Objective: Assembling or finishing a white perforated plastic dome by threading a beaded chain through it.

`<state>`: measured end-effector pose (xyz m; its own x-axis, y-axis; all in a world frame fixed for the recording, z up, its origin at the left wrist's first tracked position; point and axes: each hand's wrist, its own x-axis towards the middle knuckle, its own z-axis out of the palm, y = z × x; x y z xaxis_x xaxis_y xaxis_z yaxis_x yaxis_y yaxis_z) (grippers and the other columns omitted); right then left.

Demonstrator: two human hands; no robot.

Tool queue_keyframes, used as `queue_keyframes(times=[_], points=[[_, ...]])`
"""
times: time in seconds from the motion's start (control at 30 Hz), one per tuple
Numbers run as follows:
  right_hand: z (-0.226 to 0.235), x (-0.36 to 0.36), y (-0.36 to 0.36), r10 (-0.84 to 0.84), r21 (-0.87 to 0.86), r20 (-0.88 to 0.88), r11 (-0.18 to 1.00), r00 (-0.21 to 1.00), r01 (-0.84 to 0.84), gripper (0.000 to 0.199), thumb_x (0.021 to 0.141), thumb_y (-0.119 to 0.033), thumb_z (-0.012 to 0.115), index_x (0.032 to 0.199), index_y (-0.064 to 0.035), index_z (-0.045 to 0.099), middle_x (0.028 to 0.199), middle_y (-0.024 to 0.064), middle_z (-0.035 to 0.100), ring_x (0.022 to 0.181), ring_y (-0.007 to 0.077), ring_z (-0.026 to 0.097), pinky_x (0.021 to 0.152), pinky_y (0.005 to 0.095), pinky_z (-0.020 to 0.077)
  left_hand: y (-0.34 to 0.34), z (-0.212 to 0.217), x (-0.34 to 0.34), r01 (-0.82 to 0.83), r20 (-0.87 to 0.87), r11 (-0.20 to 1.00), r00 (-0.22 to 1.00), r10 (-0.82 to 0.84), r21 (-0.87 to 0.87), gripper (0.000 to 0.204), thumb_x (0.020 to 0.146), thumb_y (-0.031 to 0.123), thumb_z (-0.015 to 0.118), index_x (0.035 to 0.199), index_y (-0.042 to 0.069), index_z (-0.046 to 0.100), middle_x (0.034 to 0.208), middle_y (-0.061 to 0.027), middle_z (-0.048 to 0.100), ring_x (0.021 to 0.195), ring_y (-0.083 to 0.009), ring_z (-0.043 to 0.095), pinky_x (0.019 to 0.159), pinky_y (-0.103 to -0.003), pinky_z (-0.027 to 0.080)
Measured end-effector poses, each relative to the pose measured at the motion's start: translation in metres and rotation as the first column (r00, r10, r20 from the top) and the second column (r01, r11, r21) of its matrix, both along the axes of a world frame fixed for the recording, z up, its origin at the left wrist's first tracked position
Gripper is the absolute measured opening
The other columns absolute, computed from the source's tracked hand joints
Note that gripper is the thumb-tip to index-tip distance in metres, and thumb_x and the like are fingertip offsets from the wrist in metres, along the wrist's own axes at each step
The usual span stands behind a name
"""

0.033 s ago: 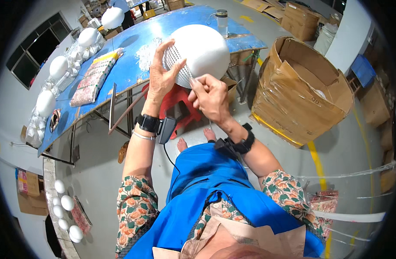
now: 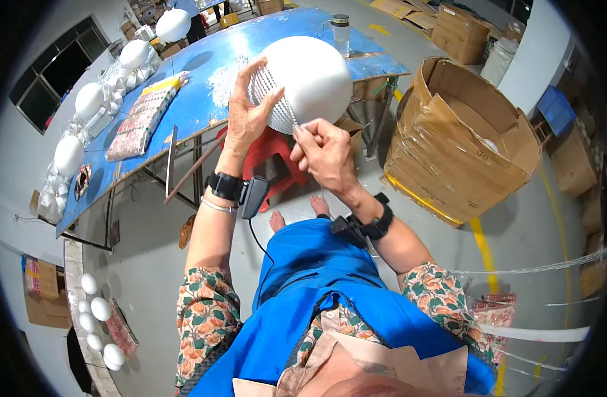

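A large smooth white ball, partly covered with rows of small shiny beads, is up in front of me above the table's near edge. My left hand grips its left side, fingers behind the rim and thumb pressed on the beaded rows. At the ball's lower edge my right hand is closed, thumb and forefinger pinching the end of a bead strand. Whether the other fingers hold anything is hidden. A loose heap of bead strands lies on the blue table behind my left hand.
White balls on wrapped silvery bases line the table's left side, near a patterned packet. A lidded bottle stands at the back. On the right is a big open carton; a red stool stands below the ball.
My right hand's pinching fingertips have shifted very slightly down and to the right at the ball's lower edge. My left hand keeps its grip on the ball.
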<state>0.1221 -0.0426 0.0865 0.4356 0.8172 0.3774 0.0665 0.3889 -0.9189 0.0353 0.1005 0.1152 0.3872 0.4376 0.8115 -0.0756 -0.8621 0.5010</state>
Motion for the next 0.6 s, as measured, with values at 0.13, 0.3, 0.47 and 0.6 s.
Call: queue_keyframes(times=[0.13,0.3,0.47,0.6], points=[[-0.035,0.011,-0.043,0.257,-0.141,-0.125,0.951,0.958,-0.274,0.019,0.085,-0.017,0.052,0.081,0.0016,0.054,0.060,0.0059,0.058,0.047,0.0068,0.051,0.041,0.0188,0.0400,0.015,-0.002,-0.001,0.049,0.105,0.998,0.993,-0.053,0.032,0.053,0.068,0.012,0.068,0.115,0.004,0.045,0.121,-0.0135,0.044,0.113,-0.0238,0.041,0.095,-0.033,0.032],[-0.060,0.027,-0.092,0.227,-0.194,-0.155,0.947,0.962,-0.255,0.016,0.086,-0.014,0.051,0.083,0.0015,0.054,0.061,0.0078,0.058,0.049,0.0090,0.053,0.045,0.0185,0.0424,0.027,0.004,-0.007,-0.181,-0.017,0.982,0.983,0.182,0.059,0.061,0.069,0.023,0.071,0.120,0.010,0.041,0.128,-0.0100,0.035,0.118,-0.0222,0.034,0.095,-0.046,0.031],[-0.051,0.008,-0.099,0.283,-0.249,-0.180,0.914,0.942,-0.322,0.015,0.085,-0.013,0.051,0.083,0.0008,0.055,0.061,0.0072,0.058,0.049,0.0081,0.052,0.044,0.0183,0.0414,0.040,0.002,0.000,-0.016,0.114,0.991,0.993,0.031,-0.130,0.058,0.065,0.028,0.071,0.113,0.008,0.047,0.115,-0.0136,0.044,0.109,-0.0283,0.041,0.092,-0.036,0.034],[-0.050,0.004,-0.094,0.332,-0.216,-0.123,0.911,0.935,-0.352,0.015,0.085,-0.014,0.051,0.082,0.0003,0.055,0.059,0.0068,0.058,0.046,0.0070,0.051,0.041,0.0169,0.0382,0.044,0.000,0.002,-0.146,0.071,0.985,0.986,0.153,-0.095,0.057,0.062,0.030,0.071,0.110,0.007,0.050,0.112,-0.0134,0.046,0.107,-0.0283,0.043,0.091,-0.037,0.035]])
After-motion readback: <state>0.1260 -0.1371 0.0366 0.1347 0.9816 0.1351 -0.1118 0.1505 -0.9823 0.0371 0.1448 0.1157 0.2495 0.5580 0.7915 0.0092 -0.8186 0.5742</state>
